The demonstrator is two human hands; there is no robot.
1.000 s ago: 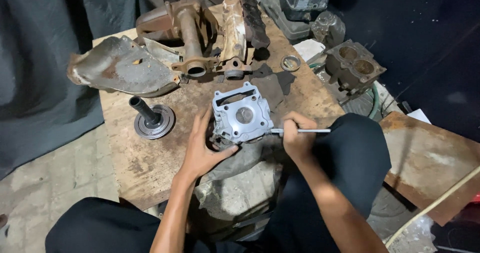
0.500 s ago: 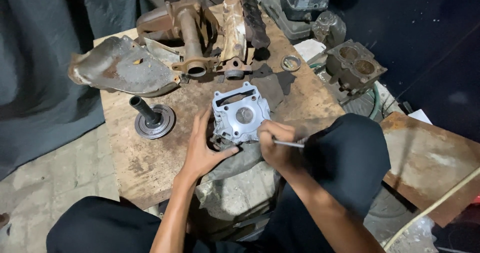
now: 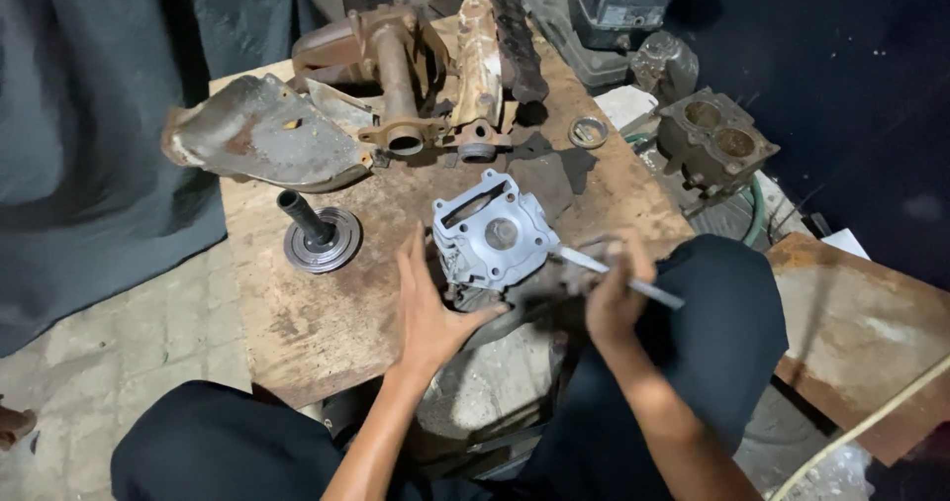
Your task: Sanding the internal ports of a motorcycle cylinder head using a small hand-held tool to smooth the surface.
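— Two hands on the job, and the picture has shifted: a second ago our right hand sat tight at the right edge of the grey engine cylinder head; now it has drawn back a little and blurs with motion.

— What's it carrying?

— Fingers curled shut around a thin metal rod tool, whose tip reaches the casting's right edge. The tip is too blurred for us to say whether it actually touches.

— And the left?

— Our left hand hasn't budged. Palm spread open, thumb hooked under the near edge of the cylinder head, fingers up its left side. It braces rather than clasps, and the casting sits just above that palm, tilted toward us.

— So the casting stayed put?

— Same spot across all three looks. We judge the work is still on that right edge, with the tool angle being reset.

— Surroundings?

— Beyond the grip, a worn wooden board, stained. Left of the bracing hand stands a round flanged shaft. Farther out lie rusty engine parts and a bent metal cover. Off beyond the tool hand sits a twin-bore block, with a small ring nearby. Dark cloth hangs at the far left, over a concrete floor.
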